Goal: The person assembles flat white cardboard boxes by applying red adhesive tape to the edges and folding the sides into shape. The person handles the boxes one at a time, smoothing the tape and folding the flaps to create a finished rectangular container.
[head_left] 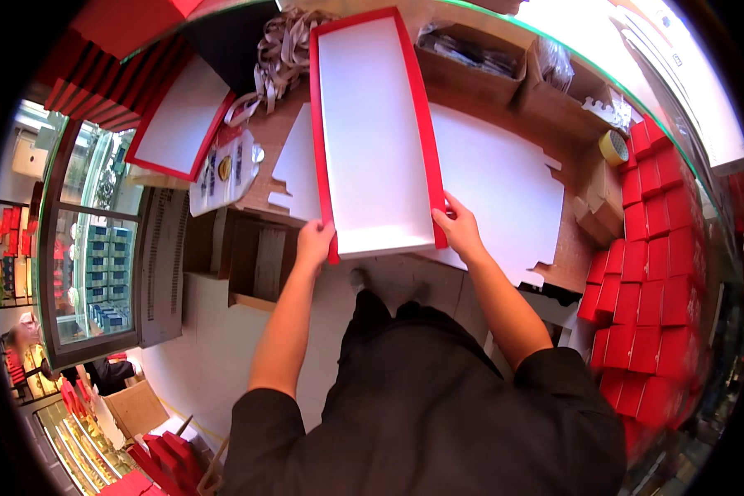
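Note:
Between my hands is a long box tray (376,140) with a white inside and red edges, held over the front of the work table. My left hand (314,244) is closed on its near left corner, and my right hand (460,227) grips the near right corner. The tray's far end reaches toward the back of the table. Partly under it lies a flat white cardboard blank (500,182) with cut tabs, which also shows to the tray's left.
Bundled pale straps (285,58) lie at the back left, near another red-edged white tray (182,120). Cardboard boxes (471,62) with bagged items stand at the back. Tape (613,148) sits at the right, beside stacked red boxes (649,248). A cabinet (99,240) stands left.

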The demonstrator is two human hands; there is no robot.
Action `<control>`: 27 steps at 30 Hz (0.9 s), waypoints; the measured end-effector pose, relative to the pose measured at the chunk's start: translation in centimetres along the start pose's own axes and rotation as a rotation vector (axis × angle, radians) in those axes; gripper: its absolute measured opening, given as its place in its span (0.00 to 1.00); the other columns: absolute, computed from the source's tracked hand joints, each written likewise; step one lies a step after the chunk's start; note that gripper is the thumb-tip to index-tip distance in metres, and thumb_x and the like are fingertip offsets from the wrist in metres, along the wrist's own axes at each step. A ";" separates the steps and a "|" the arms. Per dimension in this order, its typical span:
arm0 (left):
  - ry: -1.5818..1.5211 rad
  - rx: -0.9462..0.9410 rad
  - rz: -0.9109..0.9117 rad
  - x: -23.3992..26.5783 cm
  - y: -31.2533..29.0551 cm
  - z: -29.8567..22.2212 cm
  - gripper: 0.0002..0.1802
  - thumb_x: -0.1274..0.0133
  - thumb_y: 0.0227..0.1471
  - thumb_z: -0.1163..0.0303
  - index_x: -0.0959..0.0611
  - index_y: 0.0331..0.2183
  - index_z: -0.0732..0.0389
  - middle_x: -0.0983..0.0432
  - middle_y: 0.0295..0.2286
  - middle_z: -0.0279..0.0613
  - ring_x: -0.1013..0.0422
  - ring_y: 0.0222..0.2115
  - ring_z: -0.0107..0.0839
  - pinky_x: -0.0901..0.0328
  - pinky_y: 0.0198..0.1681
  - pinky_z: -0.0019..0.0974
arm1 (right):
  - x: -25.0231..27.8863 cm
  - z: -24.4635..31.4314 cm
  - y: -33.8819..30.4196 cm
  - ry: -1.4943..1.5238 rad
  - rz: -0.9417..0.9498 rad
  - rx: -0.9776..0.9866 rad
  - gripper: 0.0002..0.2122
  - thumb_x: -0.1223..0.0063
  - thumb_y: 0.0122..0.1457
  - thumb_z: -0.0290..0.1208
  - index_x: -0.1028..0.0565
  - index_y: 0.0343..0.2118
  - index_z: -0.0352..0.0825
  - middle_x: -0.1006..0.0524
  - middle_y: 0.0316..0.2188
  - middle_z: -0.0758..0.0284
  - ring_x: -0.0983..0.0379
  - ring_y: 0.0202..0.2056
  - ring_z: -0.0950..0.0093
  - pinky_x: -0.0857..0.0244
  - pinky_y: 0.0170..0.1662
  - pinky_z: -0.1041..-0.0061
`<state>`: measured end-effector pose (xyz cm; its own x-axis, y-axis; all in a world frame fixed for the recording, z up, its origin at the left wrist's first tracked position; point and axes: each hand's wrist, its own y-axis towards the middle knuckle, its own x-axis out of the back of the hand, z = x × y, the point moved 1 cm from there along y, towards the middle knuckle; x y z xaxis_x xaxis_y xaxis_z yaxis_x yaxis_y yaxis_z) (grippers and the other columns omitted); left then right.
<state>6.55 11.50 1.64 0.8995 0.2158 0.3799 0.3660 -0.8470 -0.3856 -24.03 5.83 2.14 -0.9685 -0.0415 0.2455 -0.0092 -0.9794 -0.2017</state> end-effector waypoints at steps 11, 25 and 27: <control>0.817 -0.085 -0.118 -0.3 0.0 -3.4 0.18 0.46 0.46 0.57 0.21 0.31 0.64 0.22 0.30 0.53 0.25 0.33 0.51 0.32 0.39 0.48 | -1.1 2.7 0.2 -0.847 0.046 -0.033 0.18 0.50 0.51 0.29 0.33 0.45 0.30 0.22 0.27 0.55 0.24 0.32 0.53 0.31 0.37 0.60; 0.733 -0.452 0.270 0.8 0.9 -2.5 0.09 0.55 0.48 0.74 0.23 0.33 0.62 0.27 0.34 0.55 0.31 0.39 0.52 0.35 0.43 0.48 | 2.1 2.5 1.5 -0.822 0.504 0.464 0.07 0.51 0.54 0.27 0.29 0.35 0.34 0.26 0.33 0.55 0.29 0.38 0.54 0.34 0.40 0.59; 0.646 -0.434 0.337 1.7 1.4 -1.0 0.11 0.53 0.49 0.74 0.22 0.37 0.62 0.26 0.35 0.55 0.29 0.40 0.51 0.34 0.43 0.47 | 2.7 3.6 1.4 -0.881 0.628 0.529 0.11 0.48 0.50 0.25 0.29 0.39 0.35 0.26 0.36 0.55 0.29 0.38 0.53 0.33 0.41 0.59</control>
<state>8.37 10.19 2.57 0.5828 -0.2901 0.7591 -0.1401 -0.9560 -0.2578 -25.77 3.63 5.90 -0.2630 -0.4586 0.8489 0.7059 -0.6912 -0.1546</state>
